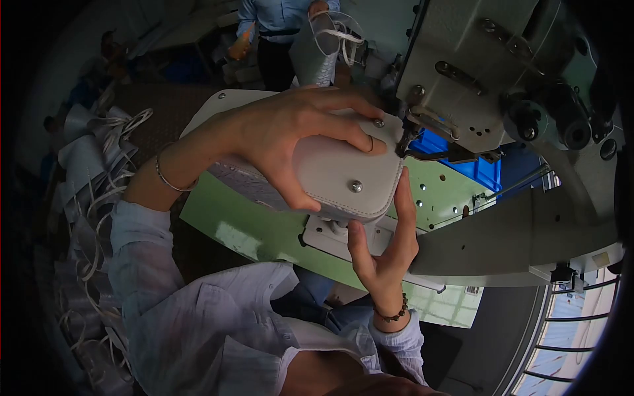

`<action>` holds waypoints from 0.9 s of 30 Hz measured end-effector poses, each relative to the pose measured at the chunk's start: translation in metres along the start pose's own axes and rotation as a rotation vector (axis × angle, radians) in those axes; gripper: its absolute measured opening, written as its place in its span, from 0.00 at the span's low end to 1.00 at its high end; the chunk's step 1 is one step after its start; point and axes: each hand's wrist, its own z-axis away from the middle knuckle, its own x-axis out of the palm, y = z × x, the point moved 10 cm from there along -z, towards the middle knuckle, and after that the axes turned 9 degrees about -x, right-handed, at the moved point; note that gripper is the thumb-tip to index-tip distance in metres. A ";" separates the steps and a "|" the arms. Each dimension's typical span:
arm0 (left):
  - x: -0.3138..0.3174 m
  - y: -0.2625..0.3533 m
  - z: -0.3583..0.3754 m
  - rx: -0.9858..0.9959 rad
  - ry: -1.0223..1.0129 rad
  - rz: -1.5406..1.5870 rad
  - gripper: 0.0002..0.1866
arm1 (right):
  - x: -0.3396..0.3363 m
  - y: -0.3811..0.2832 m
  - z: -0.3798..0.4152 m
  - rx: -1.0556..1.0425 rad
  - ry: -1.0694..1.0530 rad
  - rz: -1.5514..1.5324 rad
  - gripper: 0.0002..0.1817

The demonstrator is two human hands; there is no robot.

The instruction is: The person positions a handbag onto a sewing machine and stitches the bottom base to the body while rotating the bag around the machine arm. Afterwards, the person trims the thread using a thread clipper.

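A white box-shaped bag (333, 170) with rounded corners, an edge stitch line and round metal studs lies under the needle area of a sewing machine (456, 79). My left hand (290, 132) is spread across its flat panel, fingers on the far part and thumb at the near edge, gripping it. At the near right corner, my right hand (389, 244) holds the bag between thumb and forefinger, the forefinger along the right edge and the thumb at the near edge. The presser foot (407, 135) stands at the panel's right edge. The bag's underside is hidden.
Below the bag is a green worktable (231, 231) with a metal machine plate (340, 241). A blue bin (432, 142) stands behind the machine. Several white bag pieces with cords (92, 158) are piled at left. Another person (277, 20) stands beyond the table, holding a bag.
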 end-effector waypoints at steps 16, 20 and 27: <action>0.000 -0.004 -0.002 0.005 -0.005 -0.021 0.47 | 0.001 0.001 -0.003 -0.002 -0.010 -0.008 0.42; 0.001 -0.007 -0.001 0.000 -0.008 -0.018 0.48 | 0.001 0.003 -0.004 0.000 -0.010 -0.012 0.42; -0.002 -0.004 -0.003 0.002 -0.002 -0.012 0.42 | -0.001 0.001 -0.006 -0.013 -0.010 0.006 0.42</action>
